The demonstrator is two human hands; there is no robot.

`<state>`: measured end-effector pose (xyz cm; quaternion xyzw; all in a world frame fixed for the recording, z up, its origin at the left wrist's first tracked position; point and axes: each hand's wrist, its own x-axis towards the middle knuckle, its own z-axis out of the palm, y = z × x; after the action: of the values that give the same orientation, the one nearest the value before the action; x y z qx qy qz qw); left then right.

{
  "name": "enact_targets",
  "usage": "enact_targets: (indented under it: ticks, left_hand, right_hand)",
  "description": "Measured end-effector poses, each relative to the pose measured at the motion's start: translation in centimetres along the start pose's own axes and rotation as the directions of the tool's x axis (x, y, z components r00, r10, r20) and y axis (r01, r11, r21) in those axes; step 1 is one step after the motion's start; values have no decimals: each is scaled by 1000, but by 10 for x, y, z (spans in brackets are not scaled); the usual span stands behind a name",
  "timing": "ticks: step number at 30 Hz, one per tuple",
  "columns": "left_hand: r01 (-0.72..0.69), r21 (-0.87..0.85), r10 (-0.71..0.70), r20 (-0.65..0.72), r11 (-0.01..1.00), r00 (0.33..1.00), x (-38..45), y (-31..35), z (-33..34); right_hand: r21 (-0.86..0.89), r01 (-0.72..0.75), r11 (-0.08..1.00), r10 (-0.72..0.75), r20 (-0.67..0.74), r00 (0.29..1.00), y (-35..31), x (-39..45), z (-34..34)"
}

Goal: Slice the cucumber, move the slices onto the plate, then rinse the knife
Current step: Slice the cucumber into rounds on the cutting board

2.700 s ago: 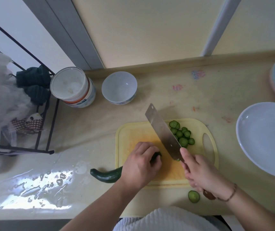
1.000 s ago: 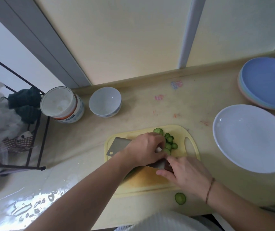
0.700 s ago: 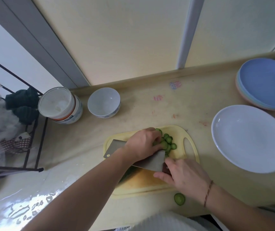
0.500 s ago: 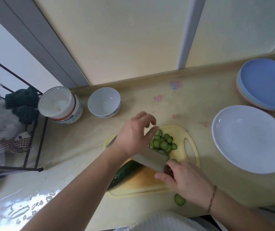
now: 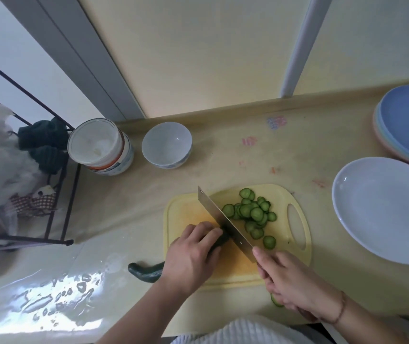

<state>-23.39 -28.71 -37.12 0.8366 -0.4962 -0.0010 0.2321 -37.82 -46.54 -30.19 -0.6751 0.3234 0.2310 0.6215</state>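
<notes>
Nearest me, my right hand (image 5: 295,281) is wrapped around the handle of the knife (image 5: 225,223), forefinger laid up toward the blade, and one stray slice (image 5: 276,300) peeks out from under that hand on the desk (image 5: 248,160). My left hand (image 5: 191,254) is curled over the cucumber (image 5: 146,270), fingers bent and pressing it down; its dark tail sticks out past the left edge of the yellow cutting board (image 5: 238,266) onto the desk, while the cut end lies on the board against the blade. The knife stands on edge across the board, running from my right hand up and to the left, its flat touching my left fingertips. Just beyond the blade, the slices (image 5: 253,214) lie in a loose overlapping heap on the right half of the board, beside its handle slot. To the right, the white plate (image 5: 384,209) sits on the desk, apart from the board, with nothing on it. Behind it is a stack of coloured plates (image 5: 406,122), blue on top. Farther back on the left stand a small white bowl (image 5: 166,145) and a lidded tub (image 5: 99,145), next to a black wire rack (image 5: 57,194) at the desk's left end.
</notes>
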Motion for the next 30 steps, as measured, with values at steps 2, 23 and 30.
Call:
enact_targets:
  ticks: [2,23,30]
  left_hand:
    - [-6,-2,6,7,1000,1000,0,1,-1]
    - [-12,-16,12,1,1000,1000,-5,14,11]
    - [-16,-70,16,2,997,1000,-3,9,9]
  right_hand:
    - [7,-20,1000,19,14,1000,1,1,-1]
    - [-64,16,998,-24,-122,992,-1,-25,11]
    - [-131,30,991,-49,-141,989,-3,-29,12]
